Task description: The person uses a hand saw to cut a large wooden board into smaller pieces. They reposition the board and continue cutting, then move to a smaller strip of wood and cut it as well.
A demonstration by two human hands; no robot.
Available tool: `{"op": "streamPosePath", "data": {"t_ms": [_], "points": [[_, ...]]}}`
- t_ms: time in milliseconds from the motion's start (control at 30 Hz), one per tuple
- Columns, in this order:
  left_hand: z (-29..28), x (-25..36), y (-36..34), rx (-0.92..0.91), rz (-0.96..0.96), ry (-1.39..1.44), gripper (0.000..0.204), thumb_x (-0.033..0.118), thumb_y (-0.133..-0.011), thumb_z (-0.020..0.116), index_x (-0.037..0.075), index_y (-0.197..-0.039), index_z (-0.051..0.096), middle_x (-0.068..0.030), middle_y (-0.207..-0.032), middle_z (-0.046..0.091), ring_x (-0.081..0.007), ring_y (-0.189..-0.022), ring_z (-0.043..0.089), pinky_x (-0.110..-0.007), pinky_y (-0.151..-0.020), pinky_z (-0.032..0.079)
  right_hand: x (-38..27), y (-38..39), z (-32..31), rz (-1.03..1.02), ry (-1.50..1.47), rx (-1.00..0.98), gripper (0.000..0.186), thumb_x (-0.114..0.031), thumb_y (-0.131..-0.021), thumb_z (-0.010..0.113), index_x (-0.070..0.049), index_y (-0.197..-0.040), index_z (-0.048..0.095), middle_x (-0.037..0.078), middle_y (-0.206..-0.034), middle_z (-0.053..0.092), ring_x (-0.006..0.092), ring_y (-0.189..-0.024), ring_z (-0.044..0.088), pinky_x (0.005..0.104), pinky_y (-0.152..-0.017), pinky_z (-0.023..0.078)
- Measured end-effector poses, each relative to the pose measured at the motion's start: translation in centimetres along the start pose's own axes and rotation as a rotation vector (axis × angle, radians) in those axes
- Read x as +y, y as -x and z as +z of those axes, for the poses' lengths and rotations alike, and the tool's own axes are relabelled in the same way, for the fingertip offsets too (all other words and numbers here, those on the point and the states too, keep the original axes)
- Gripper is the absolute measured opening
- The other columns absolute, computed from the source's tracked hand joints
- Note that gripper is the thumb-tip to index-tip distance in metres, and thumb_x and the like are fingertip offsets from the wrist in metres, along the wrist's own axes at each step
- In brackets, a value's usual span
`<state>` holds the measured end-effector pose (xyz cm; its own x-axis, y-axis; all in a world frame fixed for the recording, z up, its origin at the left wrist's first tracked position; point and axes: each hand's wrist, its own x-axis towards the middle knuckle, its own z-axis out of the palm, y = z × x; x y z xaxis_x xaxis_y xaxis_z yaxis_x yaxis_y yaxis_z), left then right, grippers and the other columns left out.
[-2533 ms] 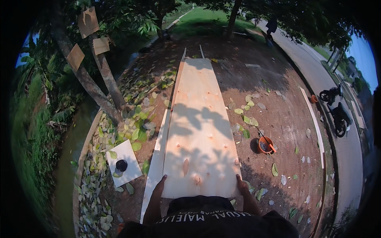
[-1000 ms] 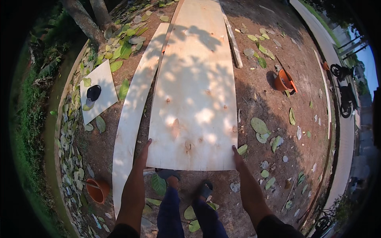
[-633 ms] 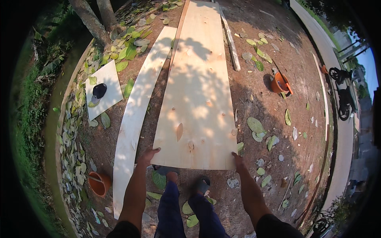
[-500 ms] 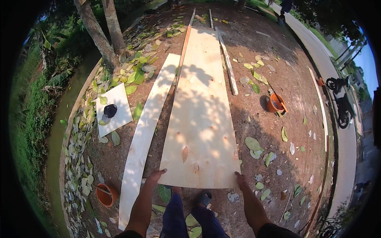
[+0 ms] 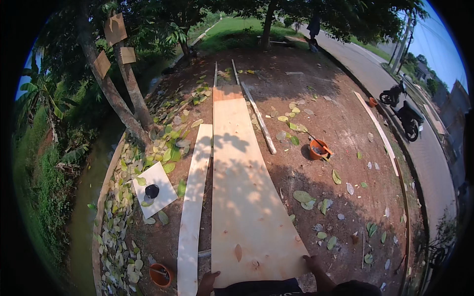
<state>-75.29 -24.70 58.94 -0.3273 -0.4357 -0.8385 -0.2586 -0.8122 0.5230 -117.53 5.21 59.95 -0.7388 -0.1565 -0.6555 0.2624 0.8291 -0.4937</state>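
A long, pale plywood sheet [image 5: 254,217] stretches away from my body, dappled with leaf shadows. My left hand [image 5: 208,282] is closed on its near left corner, and my right hand [image 5: 314,267] grips the near right corner. Dark clothing at the lower edge covers part of the sheet's near end. Beside it on the left lies a narrower plywood strip [image 5: 194,212], close to my left hand. Thin wooden battens show past the far end, one of them [image 5: 259,118] running along the sheet's right side.
An orange bucket [image 5: 318,149] with a tool in it stands to the right; another orange bucket [image 5: 161,275] is at lower left. A black cap [image 5: 151,191] rests on a square white board [image 5: 163,180]. Tree trunks [image 5: 129,93] and a water channel flank the left; a motorcycle [image 5: 409,118] stands right.
My view has tilted upward, bringing in more trees and road. The hands and the sheet's near edge now sit lower in the picture, closer to my body. Both hands keep their grip.
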Motion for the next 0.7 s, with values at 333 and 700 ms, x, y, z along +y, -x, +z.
{"op": "streamPosePath", "data": {"t_ms": [333,700], "points": [[-4.0,11.8,-0.1,-0.029,0.108,-0.043,0.039,0.016,-0.095,0.066,-0.009,-0.125,0.061,-0.0159,-0.108,0.071,-0.0269,-0.096,0.070,-0.039,-0.085,0.054,-9.9,3.0,4.8,-0.043,0.221,0.168,0.065,-0.051,-0.078,0.073,0.011,-0.098,0.073,0.028,-0.092,0.073,0.0399,-0.089,0.072,0.0473,-0.081,0.054],[-7.7,16.8,-3.8,-0.127,0.154,0.047,0.040,0.018,-0.097,0.064,-0.011,-0.124,0.058,-0.0157,-0.109,0.070,-0.0259,-0.096,0.070,-0.038,-0.086,0.055,-18.8,5.4,6.3,-0.144,0.090,0.151,0.051,-0.037,-0.078,0.078,0.010,-0.096,0.073,0.023,-0.090,0.074,0.0308,-0.081,0.073,0.0438,-0.074,0.055]]}}
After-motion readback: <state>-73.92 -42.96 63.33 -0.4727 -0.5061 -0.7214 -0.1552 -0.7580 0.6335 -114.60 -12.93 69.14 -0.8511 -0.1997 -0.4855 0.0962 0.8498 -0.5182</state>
